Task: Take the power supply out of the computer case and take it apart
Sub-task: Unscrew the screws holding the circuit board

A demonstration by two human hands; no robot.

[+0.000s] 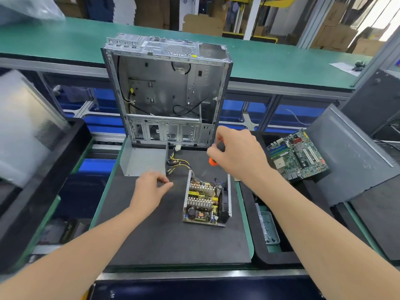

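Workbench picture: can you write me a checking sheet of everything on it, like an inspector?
Surface: dark mat, flat on a green-edged bench.
Job's things: computer case stands open at the back; power supply lies on the mat, board bare; its metal cover sits apart, to its left.
Clutter: motherboard on the dark tray to the right.
Hands: right hand grips a screwdriver; left hand hovers, fingers curled, unclear whether pinching anything.
Cables: wire bundle runs from the power supply toward the case.
Surroundings: cardboard boxes behind the bench.

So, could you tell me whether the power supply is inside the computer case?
No, the power supply lies on the dark mat in front of the upright computer case, its board exposed.
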